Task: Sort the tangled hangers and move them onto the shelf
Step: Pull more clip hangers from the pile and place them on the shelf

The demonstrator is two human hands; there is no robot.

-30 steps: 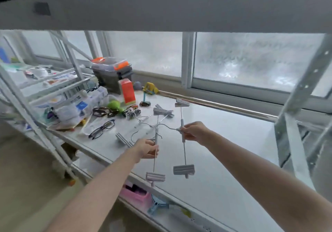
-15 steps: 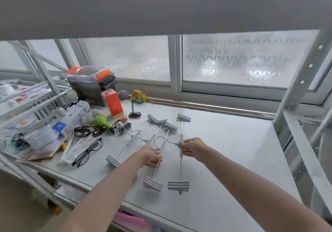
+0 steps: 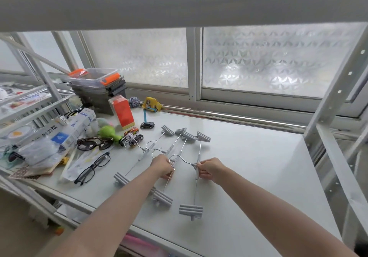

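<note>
Several grey clip hangers with wire hooks lie fanned out on the white shelf [image 3: 258, 167]. My right hand [image 3: 210, 169] pinches the middle of the rightmost hanger [image 3: 196, 195], which runs from a far clip to a near clip. My left hand [image 3: 162, 166] is closed on the thin rod of the neighbouring hanger [image 3: 162, 198], next to a wire hook. Two more hangers [image 3: 168, 133] lie to the left, their hooks overlapping; one clip [image 3: 121, 179] rests near the shelf's front edge.
Clutter fills the shelf's left: black glasses [image 3: 91, 169], sunglasses [image 3: 93, 143], toy cars [image 3: 147, 125], a green toy [image 3: 108, 132], an orange box [image 3: 121, 111], stacked bins [image 3: 95, 85], packets. A white upright [image 3: 336, 89] stands at right; frosted windows are behind.
The hangers have come down from being held up in the air to lying on the shelf. Both hands kept their grip and moved lower; the view tilted down.
</note>
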